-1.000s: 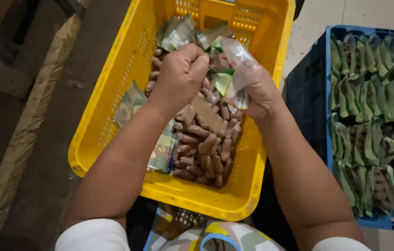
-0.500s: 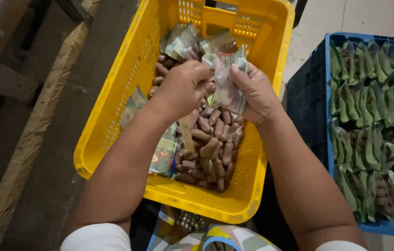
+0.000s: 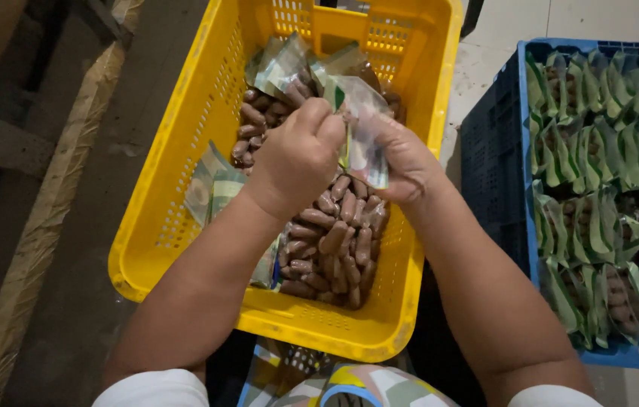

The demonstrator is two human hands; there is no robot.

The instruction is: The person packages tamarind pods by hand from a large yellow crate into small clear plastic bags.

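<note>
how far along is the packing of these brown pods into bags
Done: the blue crate is packed with rows of filled green bags. In hand: the left hand and right hand hold one clear bag over the yellow crate. Left: many loose brown pods.

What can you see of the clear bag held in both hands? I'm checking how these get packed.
The clear bag is a thin, see-through plastic pouch with green and white print, creased and crumpled. It is held upright above the yellow crate, over the loose brown pods. The left hand pinches its edge; the right hand supports it from behind. Its contents cannot be made out.
</note>
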